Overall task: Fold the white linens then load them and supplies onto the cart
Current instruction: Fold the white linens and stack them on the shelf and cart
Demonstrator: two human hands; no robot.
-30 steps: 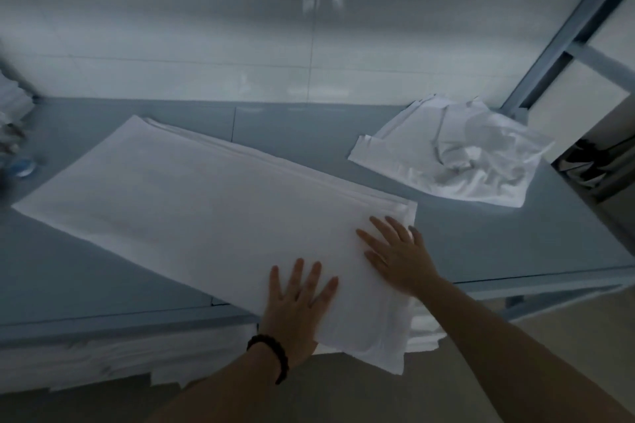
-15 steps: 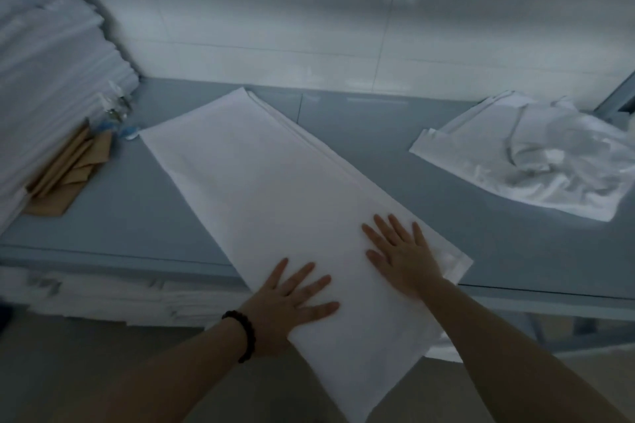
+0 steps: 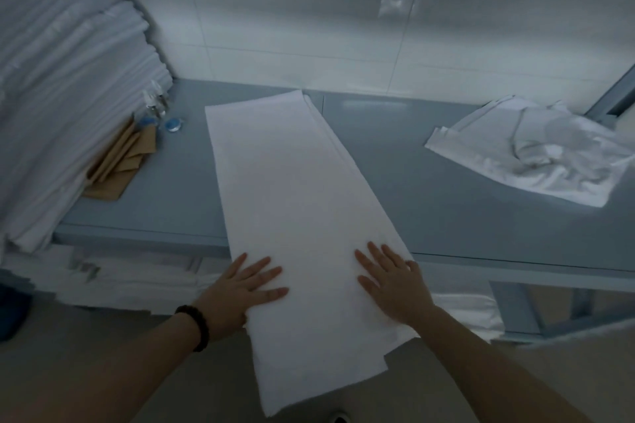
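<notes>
Spread farther apart than a second ago, the left hand (image 3: 240, 288) and right hand (image 3: 391, 285) press flat with straight fingers, gripping nothing, on the near end of the folded white linen (image 3: 292, 199), which lies lengthwise across the blue table (image 3: 429, 182), overhanging its front edge.

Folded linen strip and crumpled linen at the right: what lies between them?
Head view: only bare table separates the strip from the crumpled linen.
</notes>
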